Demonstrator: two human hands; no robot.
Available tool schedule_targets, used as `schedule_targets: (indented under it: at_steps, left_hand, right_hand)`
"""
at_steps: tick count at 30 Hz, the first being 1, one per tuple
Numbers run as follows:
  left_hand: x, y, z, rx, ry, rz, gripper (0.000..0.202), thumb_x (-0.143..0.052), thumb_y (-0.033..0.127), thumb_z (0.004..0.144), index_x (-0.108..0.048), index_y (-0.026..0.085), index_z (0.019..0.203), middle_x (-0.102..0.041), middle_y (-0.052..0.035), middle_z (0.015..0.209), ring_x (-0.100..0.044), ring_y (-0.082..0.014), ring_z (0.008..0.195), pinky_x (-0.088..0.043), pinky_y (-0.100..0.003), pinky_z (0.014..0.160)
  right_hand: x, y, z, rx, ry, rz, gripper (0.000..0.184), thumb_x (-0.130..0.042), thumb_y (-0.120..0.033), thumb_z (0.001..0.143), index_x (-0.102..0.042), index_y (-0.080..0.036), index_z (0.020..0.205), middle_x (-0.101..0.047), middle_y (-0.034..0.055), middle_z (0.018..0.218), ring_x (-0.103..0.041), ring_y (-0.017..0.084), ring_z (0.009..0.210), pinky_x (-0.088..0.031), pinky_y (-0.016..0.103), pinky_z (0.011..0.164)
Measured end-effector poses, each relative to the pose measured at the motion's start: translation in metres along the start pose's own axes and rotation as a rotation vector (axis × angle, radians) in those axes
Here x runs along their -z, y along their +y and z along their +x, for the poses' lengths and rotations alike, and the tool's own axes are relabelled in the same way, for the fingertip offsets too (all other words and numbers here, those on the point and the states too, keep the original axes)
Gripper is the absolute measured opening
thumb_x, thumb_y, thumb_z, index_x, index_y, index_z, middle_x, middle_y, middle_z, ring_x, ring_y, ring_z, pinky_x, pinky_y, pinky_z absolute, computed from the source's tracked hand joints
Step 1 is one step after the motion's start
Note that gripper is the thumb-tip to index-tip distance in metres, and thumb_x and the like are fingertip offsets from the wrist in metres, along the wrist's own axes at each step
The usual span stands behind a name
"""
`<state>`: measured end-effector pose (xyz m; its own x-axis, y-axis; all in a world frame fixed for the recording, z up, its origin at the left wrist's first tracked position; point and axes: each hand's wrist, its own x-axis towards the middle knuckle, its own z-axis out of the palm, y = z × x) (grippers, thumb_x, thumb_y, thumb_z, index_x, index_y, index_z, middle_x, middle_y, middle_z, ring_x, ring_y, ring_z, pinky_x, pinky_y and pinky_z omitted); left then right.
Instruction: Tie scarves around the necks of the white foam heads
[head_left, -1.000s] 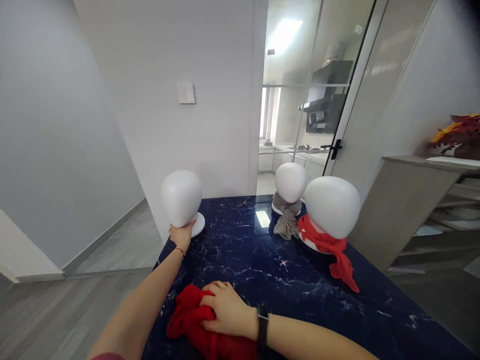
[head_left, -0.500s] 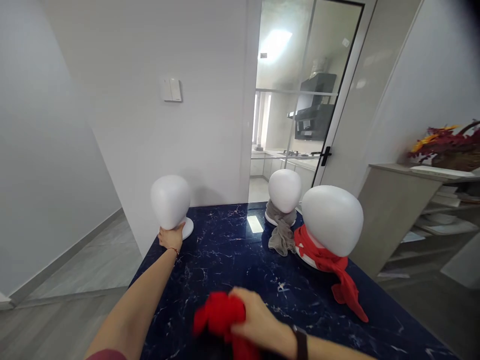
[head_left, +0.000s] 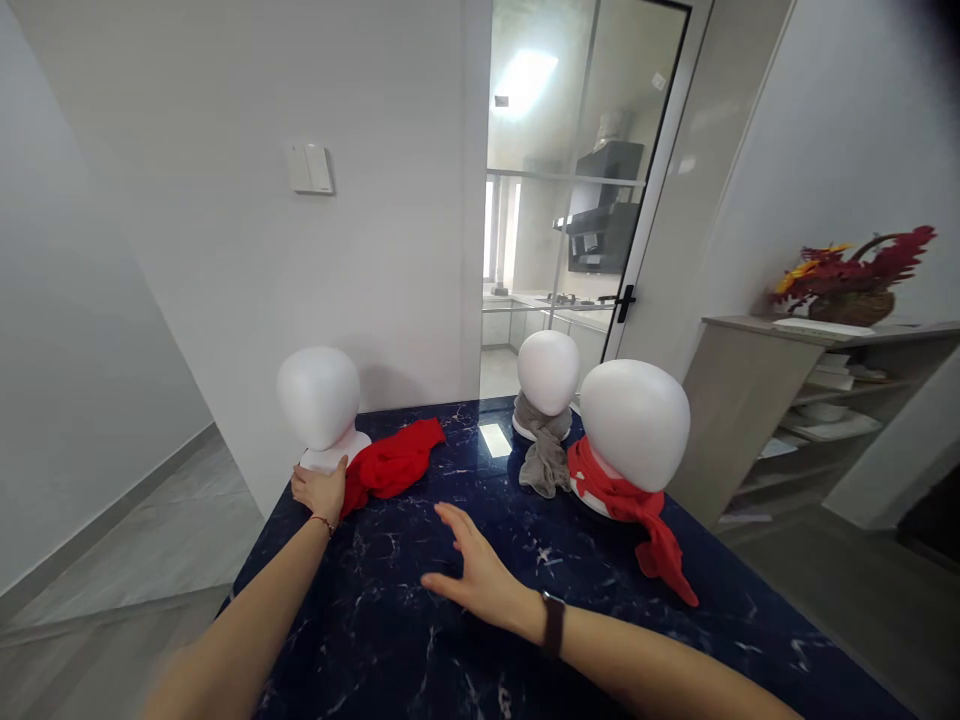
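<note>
At the left of the table stands a white mannequin head (head_left: 320, 397) with a bare neck and base. My left hand (head_left: 320, 488) is closed on the front of that base. Beside the base, a bright red scarf (head_left: 394, 462) lies bunched on the tabletop. My right hand (head_left: 484, 578) hovers over the middle of the table, thumb and fingers apart, holding nothing. It is nearest to the red scarf, though not touching it.
The dark blue marbled table (head_left: 420, 620) also bears a smaller white head (head_left: 548, 372) with a grey scarf (head_left: 544, 468) and a larger head (head_left: 636, 422) wearing a red scarf (head_left: 660, 560). Behind are a wall and glass door (head_left: 525, 230); a shelf unit (head_left: 757, 400) stands right.
The red scarf has left my right hand and now lies beside the left head's base. My right hand has opened. The left hand stays at the base; the view has shifted slightly right.
</note>
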<state>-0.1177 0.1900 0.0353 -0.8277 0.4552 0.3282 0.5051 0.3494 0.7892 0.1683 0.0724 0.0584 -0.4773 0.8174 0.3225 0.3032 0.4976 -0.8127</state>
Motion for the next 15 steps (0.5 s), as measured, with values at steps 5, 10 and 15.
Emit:
schedule_targets:
  at_steps: [5,10,15]
  left_hand:
    - [0.021,0.001,-0.062,0.099,0.014,-0.138,0.063,-0.053,0.020,0.076,-0.026,0.006,0.130,-0.034,-0.0272,0.133,-0.026,-0.0361,0.130,-0.025,-0.053,0.104]
    - [0.034,0.013,-0.136,0.000,-0.204,-0.303,0.063,-0.057,0.018,0.073,-0.030,0.013,0.129,-0.045,-0.0152,0.122,-0.049,-0.0230,0.113,-0.041,-0.038,0.096]
    - [0.063,0.033,-0.222,-0.094,-0.448,-0.484,0.059,-0.052,0.017,0.074,-0.031,0.015,0.129,-0.036,-0.0156,0.132,-0.042,-0.0226,0.120,-0.043,-0.036,0.096]
  right_hand:
    - [0.025,0.008,-0.090,-0.061,-0.030,0.088,0.058,-0.062,-0.030,0.076,-0.040,-0.028,0.130,-0.043,0.0072,0.132,-0.050,0.020,0.114,-0.049,0.035,0.087]
    - [0.071,0.037,-0.120,-0.186,0.499,-0.025,0.034,-0.053,-0.036,0.082,-0.050,-0.020,0.111,-0.055,0.0076,0.102,-0.056,0.019,0.093,-0.048,0.035,0.078]
    - [0.137,0.084,-0.114,-0.306,1.144,-0.259,0.049,-0.053,-0.046,0.076,-0.046,-0.013,0.112,-0.050,0.0150,0.110,-0.049,0.025,0.101,-0.040,0.041,0.089]
